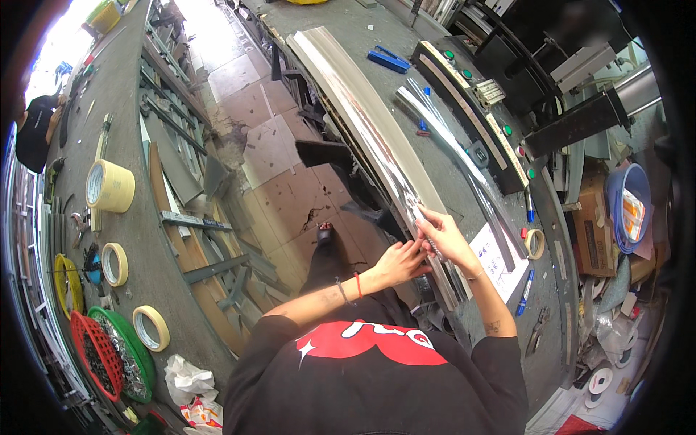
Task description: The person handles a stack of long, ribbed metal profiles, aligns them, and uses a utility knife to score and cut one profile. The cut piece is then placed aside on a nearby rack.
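Long pale metal profiles with a shiny face lie along the near edge of the right bench. At their near end, my right hand pinches a thin shiny strip on top of the profiles. Close beside it, my left hand has its fingers bent and pressed together at the same spot. What those left fingertips hold, if anything, is hidden. Under the profiles' right side lies a white sheet with handwriting. Narrow silver profiles rest farther right on the bench.
A blue brush, a blue marker, pliers and a tape roll lie on the right bench beside a button panel. The left bench holds tape rolls and red and green baskets. Another person is far left.
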`<state>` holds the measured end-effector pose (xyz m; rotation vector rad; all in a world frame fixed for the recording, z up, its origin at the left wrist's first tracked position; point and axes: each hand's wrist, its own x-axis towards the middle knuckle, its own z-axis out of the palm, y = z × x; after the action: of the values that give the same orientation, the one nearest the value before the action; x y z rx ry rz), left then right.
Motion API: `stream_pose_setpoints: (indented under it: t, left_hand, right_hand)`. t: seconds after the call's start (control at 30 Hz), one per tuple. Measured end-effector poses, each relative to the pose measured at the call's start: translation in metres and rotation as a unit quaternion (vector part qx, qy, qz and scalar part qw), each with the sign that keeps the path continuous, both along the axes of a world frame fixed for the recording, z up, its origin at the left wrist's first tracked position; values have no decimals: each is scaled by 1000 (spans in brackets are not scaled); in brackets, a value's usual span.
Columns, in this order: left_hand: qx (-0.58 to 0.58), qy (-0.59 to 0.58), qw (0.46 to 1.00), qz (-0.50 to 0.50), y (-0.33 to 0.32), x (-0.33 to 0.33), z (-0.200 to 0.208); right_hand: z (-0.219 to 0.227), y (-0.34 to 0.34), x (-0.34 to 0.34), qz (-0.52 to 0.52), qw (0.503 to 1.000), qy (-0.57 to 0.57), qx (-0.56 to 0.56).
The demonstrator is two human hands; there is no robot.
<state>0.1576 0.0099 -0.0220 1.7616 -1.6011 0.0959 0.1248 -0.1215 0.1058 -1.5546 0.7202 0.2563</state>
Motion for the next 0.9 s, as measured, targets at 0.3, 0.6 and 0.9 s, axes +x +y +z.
stream_pose_setpoints:
  t: [0.3,0.6,0.9]
  left_hand:
    - [103,45,993,-30,4,34,17]
    - [94,31,995,-2,-2,113,9]
    - [13,4,1000,14,-9,117,1]
  right_hand:
    - [-11,-12,85,14,999,-38,8]
    - [-21,-20,183,0,997,-59,59]
    - [-36,-30,305,14,991,-104,81]
